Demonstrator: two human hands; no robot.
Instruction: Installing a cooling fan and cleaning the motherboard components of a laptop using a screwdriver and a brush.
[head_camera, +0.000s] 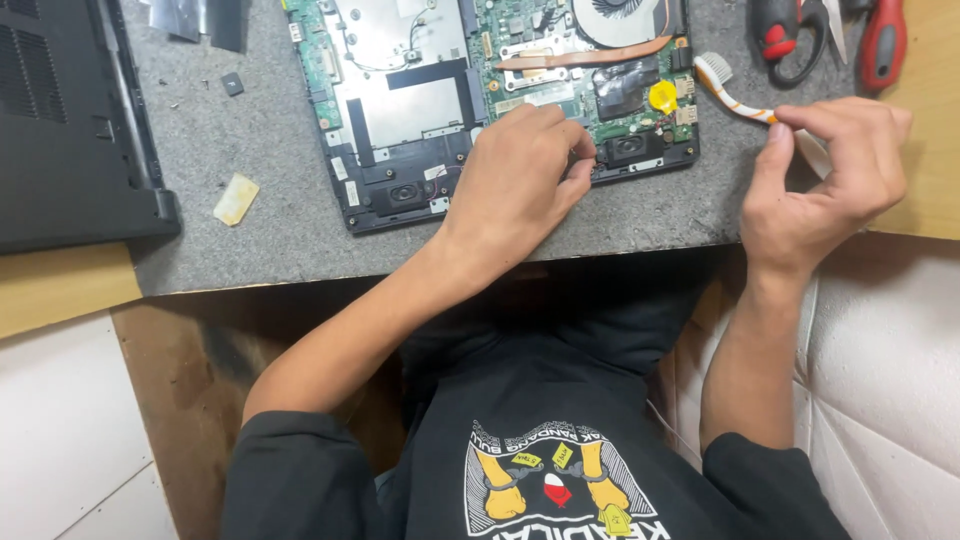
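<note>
Grey worktop (260, 215) carrying an opened laptop (400, 110) with its green circuit board exposed, and a detached black cover (60, 120) lying well apart at the far left. Left hand (520, 180), fingers curled together, rests on the laptop's near edge beside a small speaker (628, 148). Right hand (825, 175) pinches the handle of an orange-and-white toothbrush (735, 92), whose bristled head lies just beside the board's right edge.

We work at a grey stone-like slab (280, 215) set on a wooden bench: on it lie an opened laptop chassis (400, 110), a black bottom cover (60, 130), a yellowish pad (236, 199) and red-handled tools (880, 45).
</note>
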